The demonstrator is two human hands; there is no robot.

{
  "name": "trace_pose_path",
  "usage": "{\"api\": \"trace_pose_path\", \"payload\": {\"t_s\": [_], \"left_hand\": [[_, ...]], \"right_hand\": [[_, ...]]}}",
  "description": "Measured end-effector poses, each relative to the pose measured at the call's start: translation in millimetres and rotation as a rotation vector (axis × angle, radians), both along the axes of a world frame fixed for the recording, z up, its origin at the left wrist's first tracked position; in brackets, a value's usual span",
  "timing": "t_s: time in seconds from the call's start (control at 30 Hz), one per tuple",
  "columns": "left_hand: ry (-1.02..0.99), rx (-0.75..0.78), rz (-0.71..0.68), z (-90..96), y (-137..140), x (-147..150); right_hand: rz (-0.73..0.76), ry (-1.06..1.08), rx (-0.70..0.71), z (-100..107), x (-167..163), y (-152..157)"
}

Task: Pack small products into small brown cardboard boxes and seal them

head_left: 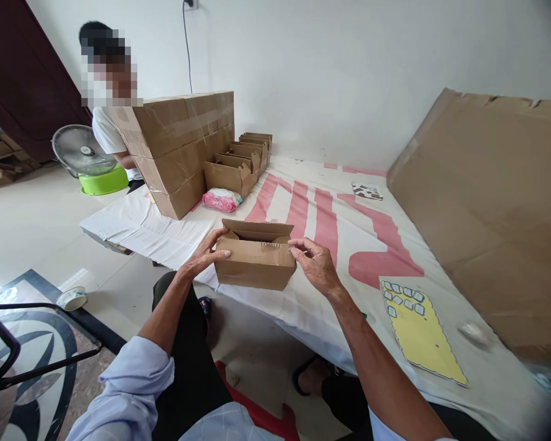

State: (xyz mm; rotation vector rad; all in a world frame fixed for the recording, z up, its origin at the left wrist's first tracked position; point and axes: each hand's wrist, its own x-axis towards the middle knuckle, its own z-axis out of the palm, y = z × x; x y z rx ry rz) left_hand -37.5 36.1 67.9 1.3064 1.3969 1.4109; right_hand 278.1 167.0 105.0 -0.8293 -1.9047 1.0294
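A small brown cardboard box (pixel 255 267) sits at the front edge of the cloth-covered table, its top flap raised at the back and its inside partly in shadow. My left hand (pixel 207 252) grips the box's left end, thumb on the front face and fingers behind. At the right end, my right hand (pixel 316 262) pinches the upper corner of the box between thumb and fingers. Along the front top edge the cardboard looks torn or ridged.
Stacked taped cartons (pixel 179 147) stand at the left, beside a row of open boxes (pixel 229 174) and a pink wipes pack (pixel 221 199). A yellow sheet (pixel 420 331) lies at the right near a large cardboard panel (pixel 491 214). A person (pixel 110 131) sits behind the cartons, near a fan (pixel 83 150).
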Motion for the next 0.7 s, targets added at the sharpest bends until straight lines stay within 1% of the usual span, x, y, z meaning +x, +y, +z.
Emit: {"api": "trace_pose_path", "payload": {"t_s": [0.27, 0.47, 0.6, 0.7], "left_hand": [[0.016, -0.006, -0.009, 7.5, -4, 1], [0.089, 0.13, 0.0, 6.4, 0, -3], [0.125, 0.149, 0.0, 8.4, -1, -5], [0.14, 0.154, -0.043, 9.9, -6, -7]], "right_hand": [[-0.027, 0.064, 0.018, 4, 2, -8], [-0.033, 0.075, 0.001, 5, 5, -13], [-0.013, 0.084, -0.024, 5, 8, -19], [0.012, 0.079, -0.005, 6, 14, -27]]}}
